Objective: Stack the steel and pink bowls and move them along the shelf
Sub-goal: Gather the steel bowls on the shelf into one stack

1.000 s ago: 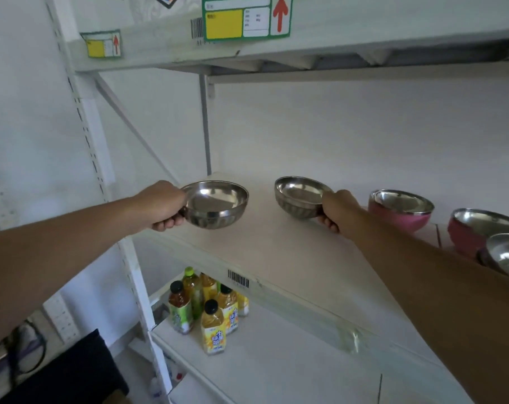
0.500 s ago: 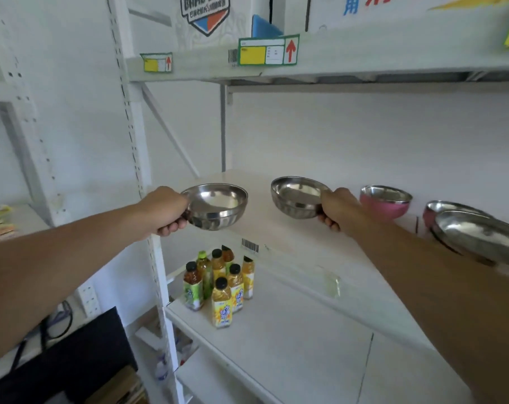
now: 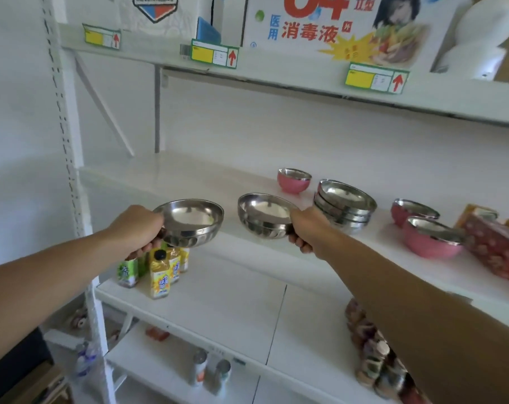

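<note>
My left hand (image 3: 136,228) grips a steel bowl (image 3: 193,221) by its rim, in front of the shelf's front edge. My right hand (image 3: 304,228) holds a second steel bowl (image 3: 263,217) by its right side, just over that edge. On the white middle shelf (image 3: 189,176) stand a stack of steel bowls (image 3: 345,205), a pink bowl (image 3: 293,180) behind it, and two more pink bowls (image 3: 412,211) (image 3: 431,237) further right.
A patterned red box (image 3: 495,249) lies at the shelf's right end. Yellow and green drink bottles (image 3: 160,272) stand on the shelf below, under my left hand. Cartons and price labels (image 3: 214,56) line the upper shelf. Jars (image 3: 373,360) sit lower right.
My view has pulled back and turned right, and the stack of steel bowls and the red box have come into sight. Both hands keep their bowls, now nearer the shelf's front edge.
</note>
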A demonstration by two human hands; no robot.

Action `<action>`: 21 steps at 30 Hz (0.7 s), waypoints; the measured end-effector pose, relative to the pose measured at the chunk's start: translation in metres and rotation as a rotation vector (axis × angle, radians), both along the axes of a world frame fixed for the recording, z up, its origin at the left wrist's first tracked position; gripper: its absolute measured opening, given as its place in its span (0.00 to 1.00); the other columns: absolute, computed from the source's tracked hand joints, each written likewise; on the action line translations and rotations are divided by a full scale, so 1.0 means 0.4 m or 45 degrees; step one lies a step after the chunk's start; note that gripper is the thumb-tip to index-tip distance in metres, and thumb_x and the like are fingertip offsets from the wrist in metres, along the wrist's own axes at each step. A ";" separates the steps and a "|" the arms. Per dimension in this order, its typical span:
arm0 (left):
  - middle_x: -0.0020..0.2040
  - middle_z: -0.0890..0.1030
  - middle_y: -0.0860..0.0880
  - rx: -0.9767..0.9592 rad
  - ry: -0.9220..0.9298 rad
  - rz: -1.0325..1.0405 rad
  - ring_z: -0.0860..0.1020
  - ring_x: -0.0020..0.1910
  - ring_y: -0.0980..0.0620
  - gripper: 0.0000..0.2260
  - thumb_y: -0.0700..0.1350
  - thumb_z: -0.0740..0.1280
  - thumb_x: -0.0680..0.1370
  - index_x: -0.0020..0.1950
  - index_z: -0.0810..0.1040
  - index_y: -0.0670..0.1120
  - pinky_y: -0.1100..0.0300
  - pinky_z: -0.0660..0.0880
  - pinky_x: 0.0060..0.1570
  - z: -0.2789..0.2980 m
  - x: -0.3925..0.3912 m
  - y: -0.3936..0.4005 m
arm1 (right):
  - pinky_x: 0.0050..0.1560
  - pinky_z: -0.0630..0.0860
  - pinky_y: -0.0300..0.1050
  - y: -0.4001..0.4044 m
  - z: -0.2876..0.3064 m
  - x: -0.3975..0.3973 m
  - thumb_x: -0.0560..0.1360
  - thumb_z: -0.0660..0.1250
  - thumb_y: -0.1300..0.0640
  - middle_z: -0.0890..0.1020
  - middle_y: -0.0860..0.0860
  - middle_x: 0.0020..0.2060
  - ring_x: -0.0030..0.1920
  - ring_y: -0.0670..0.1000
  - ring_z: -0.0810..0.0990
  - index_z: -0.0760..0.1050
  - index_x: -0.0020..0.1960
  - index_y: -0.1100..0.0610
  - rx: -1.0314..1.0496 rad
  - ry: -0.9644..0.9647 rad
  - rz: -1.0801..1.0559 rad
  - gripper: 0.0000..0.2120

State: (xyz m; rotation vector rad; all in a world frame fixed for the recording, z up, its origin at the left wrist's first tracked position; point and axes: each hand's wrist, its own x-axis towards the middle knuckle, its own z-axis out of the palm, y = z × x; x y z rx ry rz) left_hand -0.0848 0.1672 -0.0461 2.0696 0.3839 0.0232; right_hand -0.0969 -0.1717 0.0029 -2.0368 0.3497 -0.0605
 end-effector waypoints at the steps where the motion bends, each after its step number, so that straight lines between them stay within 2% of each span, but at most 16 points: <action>1: 0.28 0.79 0.43 -0.005 -0.001 0.000 0.69 0.23 0.51 0.17 0.46 0.63 0.83 0.39 0.81 0.40 0.62 0.66 0.28 0.003 -0.009 -0.013 | 0.22 0.61 0.36 -0.019 0.003 -0.023 0.86 0.57 0.52 0.77 0.53 0.22 0.20 0.49 0.68 0.78 0.44 0.62 0.003 0.006 0.008 0.19; 5: 0.30 0.78 0.41 0.042 0.003 0.018 0.68 0.22 0.51 0.17 0.45 0.63 0.82 0.37 0.81 0.38 0.63 0.65 0.27 0.026 -0.049 -0.069 | 0.20 0.62 0.35 -0.103 0.011 -0.100 0.85 0.57 0.52 0.77 0.51 0.21 0.18 0.47 0.68 0.78 0.44 0.61 -0.015 0.010 0.049 0.18; 9: 0.26 0.78 0.43 0.082 -0.051 0.014 0.67 0.17 0.51 0.17 0.45 0.64 0.82 0.37 0.80 0.38 0.65 0.63 0.22 0.059 -0.090 -0.160 | 0.21 0.62 0.36 -0.218 0.022 -0.174 0.84 0.57 0.51 0.77 0.51 0.22 0.18 0.47 0.67 0.76 0.38 0.59 -0.109 -0.067 0.147 0.20; 12: 0.25 0.77 0.43 0.057 -0.068 0.029 0.66 0.18 0.51 0.21 0.48 0.64 0.84 0.35 0.79 0.39 0.65 0.62 0.25 0.084 -0.120 -0.242 | 0.21 0.62 0.36 -0.330 0.042 -0.227 0.83 0.60 0.48 0.78 0.54 0.25 0.19 0.47 0.68 0.77 0.35 0.59 -0.068 -0.065 0.209 0.22; 14: 0.25 0.77 0.44 0.029 -0.051 0.045 0.66 0.18 0.52 0.19 0.46 0.63 0.84 0.36 0.79 0.40 0.66 0.62 0.24 0.081 -0.152 -0.312 | 0.21 0.62 0.35 -0.406 0.039 -0.259 0.82 0.60 0.49 0.78 0.54 0.25 0.19 0.47 0.68 0.78 0.33 0.59 -0.051 -0.059 0.223 0.23; 18: 0.24 0.76 0.45 0.005 -0.056 0.036 0.65 0.17 0.52 0.12 0.40 0.63 0.79 0.37 0.78 0.40 0.66 0.62 0.22 0.059 -0.224 -0.462 | 0.21 0.62 0.36 -0.532 0.000 -0.298 0.84 0.59 0.52 0.78 0.53 0.23 0.18 0.47 0.68 0.78 0.35 0.61 -0.058 -0.053 0.202 0.23; 21: 0.24 0.77 0.45 -0.004 -0.099 0.049 0.65 0.18 0.51 0.13 0.42 0.63 0.81 0.37 0.77 0.40 0.66 0.61 0.22 0.089 -0.266 -0.533 | 0.21 0.61 0.35 -0.584 -0.010 -0.310 0.84 0.59 0.52 0.77 0.54 0.23 0.18 0.48 0.67 0.77 0.35 0.61 -0.051 -0.063 0.190 0.22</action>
